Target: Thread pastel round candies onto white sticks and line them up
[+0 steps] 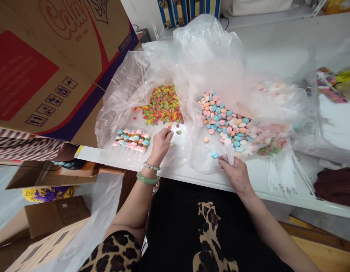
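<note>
My left hand [161,142], with bead and jade-green bracelets on its wrist, has its fingertips pinched together. A small reddish ring candy [169,127] shows at the fingertips. Just behind lies a heap of small multicoloured ring candies [163,105], with a few loose ones in front of it. My right hand [237,174] is closed around several white sticks [228,151]. By its thumb is a light blue candy [215,155]; whether it sits on a stick I cannot tell. Beyond that hand is a pile of pastel oval candies [220,113]. Several finished-looking candy skewers [132,139] lie left of my left hand.
Clear plastic bags [208,49] spread under and behind the candy heaps. A large printed cardboard box [61,60] stands at the left. More white sticks [281,173] and a dark brown cloth [336,185] lie on the white table [191,178] at right. Blue binders [179,11] stand behind.
</note>
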Action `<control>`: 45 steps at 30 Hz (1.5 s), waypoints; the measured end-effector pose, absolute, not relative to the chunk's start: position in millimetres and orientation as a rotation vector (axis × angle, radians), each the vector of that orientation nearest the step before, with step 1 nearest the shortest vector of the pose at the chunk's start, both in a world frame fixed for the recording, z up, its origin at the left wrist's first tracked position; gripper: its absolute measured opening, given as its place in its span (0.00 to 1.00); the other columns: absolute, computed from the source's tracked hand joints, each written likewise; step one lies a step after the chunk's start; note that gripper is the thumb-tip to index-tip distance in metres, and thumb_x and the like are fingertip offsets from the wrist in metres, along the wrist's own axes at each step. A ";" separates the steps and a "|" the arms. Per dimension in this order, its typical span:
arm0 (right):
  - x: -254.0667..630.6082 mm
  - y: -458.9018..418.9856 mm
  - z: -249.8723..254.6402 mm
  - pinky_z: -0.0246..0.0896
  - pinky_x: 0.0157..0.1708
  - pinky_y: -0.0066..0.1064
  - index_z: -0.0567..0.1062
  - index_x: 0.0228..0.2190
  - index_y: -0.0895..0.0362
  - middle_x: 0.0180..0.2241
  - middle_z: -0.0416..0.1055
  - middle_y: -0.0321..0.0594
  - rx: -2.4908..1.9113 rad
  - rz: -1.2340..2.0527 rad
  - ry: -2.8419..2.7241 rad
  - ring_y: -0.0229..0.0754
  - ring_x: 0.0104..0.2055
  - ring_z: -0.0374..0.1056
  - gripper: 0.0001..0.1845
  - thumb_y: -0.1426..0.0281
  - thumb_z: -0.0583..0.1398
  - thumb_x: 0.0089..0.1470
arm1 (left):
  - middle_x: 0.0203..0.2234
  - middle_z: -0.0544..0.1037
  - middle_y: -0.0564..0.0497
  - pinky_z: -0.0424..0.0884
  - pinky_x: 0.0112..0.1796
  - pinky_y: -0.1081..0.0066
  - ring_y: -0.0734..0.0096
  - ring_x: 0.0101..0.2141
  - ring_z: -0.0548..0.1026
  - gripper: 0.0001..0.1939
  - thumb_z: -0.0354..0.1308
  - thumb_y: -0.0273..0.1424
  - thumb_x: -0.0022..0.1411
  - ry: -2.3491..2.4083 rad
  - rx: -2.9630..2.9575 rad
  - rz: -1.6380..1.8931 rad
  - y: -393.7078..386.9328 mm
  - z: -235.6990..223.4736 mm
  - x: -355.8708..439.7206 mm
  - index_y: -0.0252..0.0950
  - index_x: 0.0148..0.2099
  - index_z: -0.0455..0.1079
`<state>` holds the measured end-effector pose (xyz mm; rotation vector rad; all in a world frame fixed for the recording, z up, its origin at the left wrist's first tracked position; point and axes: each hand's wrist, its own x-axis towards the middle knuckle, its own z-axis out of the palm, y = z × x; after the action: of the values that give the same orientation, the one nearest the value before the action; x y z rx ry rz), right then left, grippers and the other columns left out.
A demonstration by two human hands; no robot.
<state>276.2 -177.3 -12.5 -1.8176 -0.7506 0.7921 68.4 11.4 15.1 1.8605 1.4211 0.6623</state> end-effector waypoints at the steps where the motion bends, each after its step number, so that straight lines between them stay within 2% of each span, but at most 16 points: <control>1: 270.3 -177.8 -6.2 0.62 0.31 0.32 0.77 0.30 0.56 0.26 0.75 0.38 -1.829 0.743 -0.870 0.44 0.31 0.70 0.10 0.63 0.62 0.46 | 0.25 0.72 0.52 0.64 0.26 0.72 0.73 0.24 0.71 0.09 0.54 0.36 0.61 1.287 1.634 0.679 -0.4 20.3 71.6 0.35 0.34 0.67; 4: 253.3 -175.9 7.3 0.61 0.34 0.32 0.78 0.30 0.53 0.29 0.76 0.38 -1.845 0.649 -1.129 0.45 0.33 0.71 0.10 0.64 0.58 0.51 | 0.23 0.72 0.53 0.62 0.19 0.75 0.77 0.18 0.69 0.14 0.60 0.40 0.56 0.935 1.086 0.576 -35.4 26.3 84.2 0.34 0.35 0.66; 8: 245.4 -176.2 7.6 0.61 0.32 0.31 0.78 0.30 0.53 0.28 0.76 0.37 -1.877 0.605 -1.242 0.44 0.32 0.71 0.10 0.66 0.56 0.53 | 0.21 0.72 0.54 0.62 0.16 0.77 0.79 0.16 0.68 0.15 0.65 0.38 0.51 0.807 0.827 0.546 -59.9 14.8 95.5 0.32 0.34 0.67; 15: 247.7 -186.6 4.8 0.60 0.31 0.30 0.77 0.30 0.53 0.28 0.76 0.36 -1.901 0.544 -1.295 0.44 0.32 0.72 0.09 0.67 0.56 0.54 | 0.20 0.73 0.54 0.64 0.16 0.77 0.78 0.16 0.69 0.15 0.66 0.36 0.50 0.806 0.821 0.536 -65.3 7.2 93.4 0.32 0.33 0.67; 21: 246.0 -191.6 5.7 0.56 0.30 0.28 0.77 0.33 0.53 0.31 0.77 0.38 -1.917 0.338 -1.570 0.42 0.33 0.71 0.11 0.73 0.54 0.56 | 0.19 0.73 0.54 0.66 0.18 0.76 0.77 0.17 0.71 0.16 0.68 0.37 0.48 0.841 0.964 0.540 -71.5 9.5 92.4 0.31 0.33 0.70; 24: 247.5 -191.9 4.0 0.56 0.30 0.27 0.77 0.33 0.54 0.30 0.76 0.37 -1.879 0.317 -1.594 0.40 0.32 0.71 0.11 0.74 0.54 0.57 | 0.19 0.73 0.55 0.65 0.18 0.76 0.77 0.16 0.70 0.17 0.69 0.38 0.48 0.826 0.933 0.526 -70.0 6.1 89.8 0.31 0.35 0.71; 26: 248.5 -191.3 2.5 0.56 0.30 0.27 0.76 0.32 0.54 0.29 0.75 0.37 -1.847 0.340 -1.585 0.40 0.31 0.70 0.10 0.73 0.55 0.57 | 0.19 0.72 0.55 0.64 0.17 0.77 0.77 0.15 0.70 0.18 0.68 0.39 0.49 0.817 0.905 0.516 -69.3 3.1 88.7 0.31 0.36 0.71; 30: 243.2 -188.8 0.0 0.56 0.30 0.27 0.75 0.30 0.54 0.26 0.74 0.37 -1.832 0.401 -1.556 0.40 0.30 0.69 0.09 0.71 0.55 0.57 | 0.14 0.69 0.57 0.57 0.14 0.78 0.79 0.12 0.65 0.15 0.68 0.38 0.49 0.807 0.926 0.511 -77.6 -5.1 97.1 0.32 0.29 0.68; 35: 233.3 -180.3 -2.1 0.59 0.33 0.30 0.74 0.28 0.55 0.29 0.74 0.42 -1.886 0.406 -1.388 0.43 0.32 0.69 0.10 0.71 0.53 0.56 | 0.10 0.62 0.60 0.50 0.12 0.79 0.82 0.10 0.58 0.18 0.66 0.41 0.48 0.894 0.806 0.581 -100.9 -9.9 122.4 0.35 0.26 0.62; 37: 240.6 -177.4 -5.3 0.60 0.31 0.31 0.74 0.27 0.55 0.26 0.73 0.40 -1.868 0.524 -1.188 0.43 0.30 0.68 0.09 0.67 0.55 0.53 | 0.13 0.64 0.59 0.50 0.13 0.78 0.82 0.11 0.59 0.19 0.65 0.45 0.49 0.897 0.776 0.569 -103.8 -6.2 129.9 0.34 0.28 0.65; 40: 262.5 -176.0 -14.3 0.59 0.23 0.29 0.74 0.28 0.57 0.20 0.69 0.35 -1.823 0.728 -0.746 0.39 0.22 0.63 0.10 0.62 0.60 0.47 | 0.19 0.68 0.57 0.54 0.16 0.76 0.82 0.14 0.61 0.20 0.62 0.46 0.54 0.962 0.959 0.601 -94.4 0.5 141.1 0.33 0.39 0.71; 42: 276.9 -175.7 -21.5 0.54 0.17 0.27 0.73 0.29 0.58 0.19 0.67 0.32 -1.752 0.765 -0.492 0.35 0.18 0.58 0.12 0.63 0.61 0.43 | 0.23 0.69 0.55 0.60 0.21 0.74 0.79 0.19 0.65 0.15 0.60 0.40 0.57 1.032 1.270 0.685 -80.2 1.1 151.8 0.35 0.43 0.73; 45: 288.3 -174.6 -29.5 0.47 0.13 0.24 0.71 0.29 0.58 0.17 0.64 0.29 -1.606 0.793 -0.305 0.32 0.15 0.54 0.12 0.65 0.63 0.40 | 0.31 0.72 0.49 0.65 0.35 0.70 0.68 0.33 0.72 0.08 0.57 0.29 0.59 1.059 1.860 0.701 -54.8 -6.9 170.3 0.38 0.40 0.75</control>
<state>288.3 -174.6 -29.5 -1.6059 -0.3051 0.7926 170.3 -54.8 -6.9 1.8599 1.0589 0.7013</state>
